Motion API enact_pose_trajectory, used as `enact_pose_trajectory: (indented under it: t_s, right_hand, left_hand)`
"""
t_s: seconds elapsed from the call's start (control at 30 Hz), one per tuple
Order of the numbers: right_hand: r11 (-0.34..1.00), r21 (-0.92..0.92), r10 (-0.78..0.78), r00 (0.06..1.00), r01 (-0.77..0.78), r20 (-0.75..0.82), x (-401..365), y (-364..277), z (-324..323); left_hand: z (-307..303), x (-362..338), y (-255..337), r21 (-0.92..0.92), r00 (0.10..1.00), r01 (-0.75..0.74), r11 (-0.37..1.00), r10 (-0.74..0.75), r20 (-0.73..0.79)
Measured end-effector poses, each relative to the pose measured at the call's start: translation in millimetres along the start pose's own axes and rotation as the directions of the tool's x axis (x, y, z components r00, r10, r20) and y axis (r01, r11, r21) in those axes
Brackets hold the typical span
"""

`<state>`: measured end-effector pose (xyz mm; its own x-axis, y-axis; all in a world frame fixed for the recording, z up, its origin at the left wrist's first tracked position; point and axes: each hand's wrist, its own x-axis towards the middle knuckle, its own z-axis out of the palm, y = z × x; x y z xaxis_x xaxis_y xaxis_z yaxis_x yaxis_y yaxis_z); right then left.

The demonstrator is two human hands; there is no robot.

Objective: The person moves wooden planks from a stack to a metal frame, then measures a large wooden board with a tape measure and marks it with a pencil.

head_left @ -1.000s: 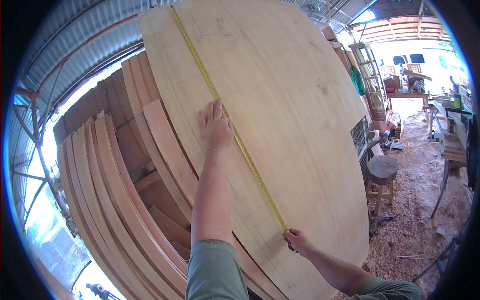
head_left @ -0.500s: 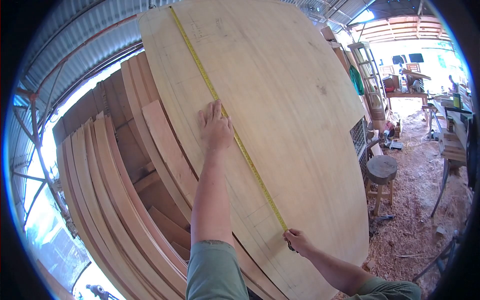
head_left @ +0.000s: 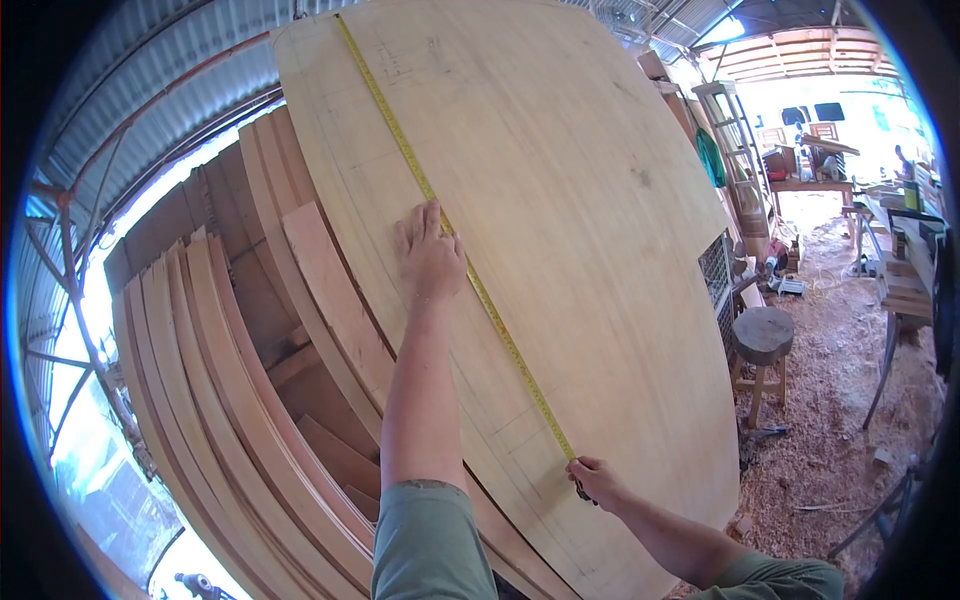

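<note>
Stretched along a big pale board point(head_left: 620, 230), the yellow tape measure point(head_left: 395, 140) runs as one long thin line. Its long axis goes from the board's far top edge, toward the left, down to the near right, where it ends in the right hand point(head_left: 597, 480).

The tape looks light, thin and springy. It is likely to slide on the smooth wood or buckle if let slack, so it is best held at its near end and pinned flat partway along.

That right hand is closed, fingers curled tight around the tape's near end, with something dark under the palm, perhaps the case. The left hand point(head_left: 432, 258) lies about halfway up, palm down on the board, fingers straight and close together. Its right edge touches the tape and seems to press it to the wood.

The board stands steeply tilted, leaning against a stack of planks point(head_left: 230, 380) to the left, and faint pencil lines cross it near the tape. To the right, apart from the board, a round wooden stool point(head_left: 764, 338) stands on a floor point(head_left: 840, 440) thick with sawdust. A cluttered workbench point(head_left: 905, 290) sits farther right.
</note>
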<state>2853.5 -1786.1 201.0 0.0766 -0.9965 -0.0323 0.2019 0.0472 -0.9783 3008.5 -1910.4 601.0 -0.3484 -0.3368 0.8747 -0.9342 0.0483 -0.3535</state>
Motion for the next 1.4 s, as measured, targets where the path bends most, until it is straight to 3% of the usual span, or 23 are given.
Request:
enact_pose_trajectory:
  t_s: [0.6, 0.7, 0.8, 0.83, 0.87, 0.9, 0.93, 0.97, 1.03, 1.07, 1.1, 1.13, 1.17, 1.2, 1.23, 1.27, 1.3, 1.37, 1.4]
  right_hand:
    - [1.0, -0.007, 0.019, 1.0, -0.019, 0.017, -3, -5, -8]
    - [0.999, -0.032, 0.037, 0.999, -0.037, 0.008, -2, -4, -9]
    - [0.999, -0.026, 0.033, 0.999, -0.032, 0.02, -1, -2, -9]
    - [0.999, 0.005, 0.039, 0.996, -0.039, 0.082, -1, -5, -10]
    - [0.998, 0.048, 0.042, 0.991, -0.048, 0.128, -2, -7, -13]
    - [0.999, -0.003, 0.053, 0.991, -0.053, 0.126, -3, -11, -14]
    - [0.997, -0.048, 0.068, 0.991, -0.063, 0.114, -3, -15, -13]
    - [0.998, -0.018, 0.055, 0.992, -0.054, 0.114, -1, -11, -12]
    - [0.998, 0.026, 0.051, 0.992, -0.054, 0.115, -6, -9, -15]
    - [0.998, 0.037, 0.053, 0.991, -0.058, 0.124, -9, -15, -13]
    - [0.995, 0.083, 0.058, 0.997, -0.063, 0.056, -10, -10, -16]
    - [0.998, 0.05, 0.044, 0.996, -0.048, 0.082, -8, -3, -19]
    - [0.999, 0.013, 0.037, 0.993, -0.038, 0.112, -8, -2, -16]
    - [0.995, 0.091, 0.036, 0.991, -0.047, 0.127, -10, 1, -18]
    - [0.989, 0.132, 0.051, 0.996, -0.061, 0.076, -13, 4, -20]
    - [0.992, 0.102, 0.063, 0.995, -0.071, 0.081, -19, 8, -28]
    - [0.995, 0.077, 0.056, 0.994, -0.064, 0.097, -31, 35, -66]
    - [0.986, 0.106, 0.129, 0.991, -0.126, -0.023, -61, 52, -108]
    - [0.98, 0.083, 0.187, 0.979, -0.181, -0.08, -60, 106, -142]
  left_hand:
    - [-1, 0, 5, 0.052, 0.999, 0.029, 0.998, -0.027, -0.038]
    - [2, 1, 2, 0.019, 0.995, 0.009, 1.0, -0.007, -0.1]
    - [6, 0, -2, 0.015, 1.0, 0.008, 1.0, -0.007, -0.02]
    - [17, 1, -11, 0.017, 0.998, 0.003, 1.0, -0.002, -0.068]
    - [29, 6, -14, 0.004, 0.993, -0.016, 1.0, 0.016, -0.114]
    - [20, 8, -15, -0.324, 0.985, 0.01, 0.946, -0.065, -0.159]
    - [20, 8, -14, -0.227, 0.98, 0.029, 0.973, -0.072, -0.185]
    - [58, 12, -32, -0.12, 0.959, 0.017, 0.993, -0.05, -0.28]
    - [61, 15, -50, 0.047, 0.939, -0.177, 0.983, 0.183, -0.292]
    - [40, 15, -39, -0.295, 0.949, -0.057, 0.954, -0.04, -0.312]
    - [31, 18, -47, 0.045, 0.962, -0.146, 0.988, 0.152, -0.228]
    - [48, 24, -66, 0.185, 0.952, -0.211, 0.96, 0.245, -0.184]
    - [27, 29, -62, -0.078, 0.921, -0.261, 0.962, 0.224, -0.32]
    - [86, 47, -121, -0.497, 0.982, -0.158, 0.853, 0.083, -0.169]
    - [143, 65, -178, -0.806, 0.998, 0.028, 0.592, -0.062, -0.011]
    - [127, 64, -167, -0.528, 0.983, -0.155, 0.835, 0.077, -0.167]
    - [84, 56, -127, -0.144, 0.919, -0.317, 0.938, 0.265, -0.293]
    - [144, 94, -189, 0.178, 0.643, -0.68, 0.711, 0.696, -0.321]
    - [130, 81, -165, 0.223, 0.668, -0.542, 0.81, 0.577, -0.471]
